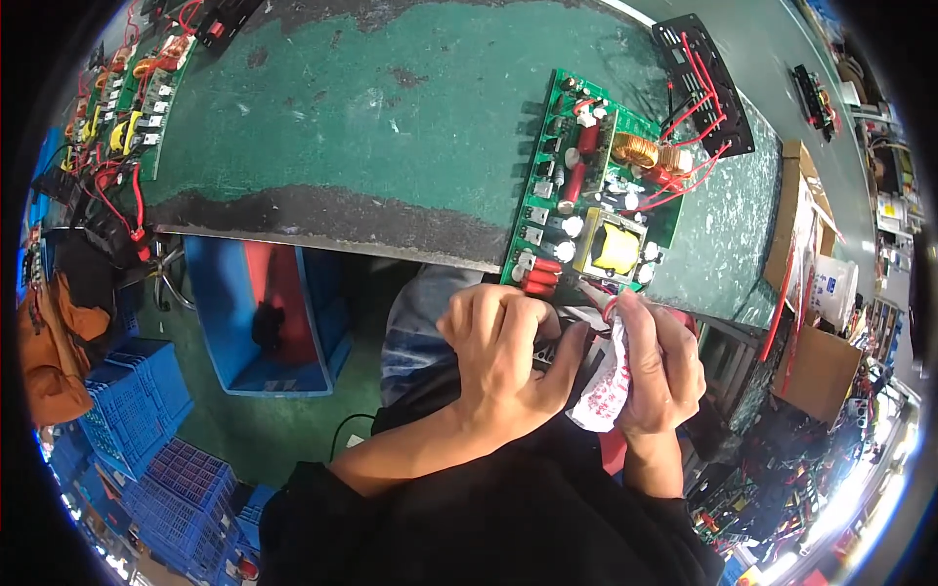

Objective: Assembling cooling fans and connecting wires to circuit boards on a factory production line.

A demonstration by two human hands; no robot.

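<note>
A green circuit board [535,200] with red capacitors, copper coils and a yellow-wrapped transformer [616,249] lies at the bench's near edge. Red wires join it to a black slotted panel [705,83]. My left hand [503,347] is closed, fingers curled down beside the board's near end, thumb towards the right hand; what it grips, if anything, is hidden. Closed around a white, soft-looking wrapped thing with red print [604,386] is my right hand [660,366]. A pale pointed tip [591,293] shows between the hands, close to the board. I cannot tell whether they touch.
The worn green bench [342,117] extends left to more wired boards [127,122]. Below it are a blue bin [283,376] and stacked blue crates [137,400]. At right stand cardboard [816,371] and a white tub [832,288].
</note>
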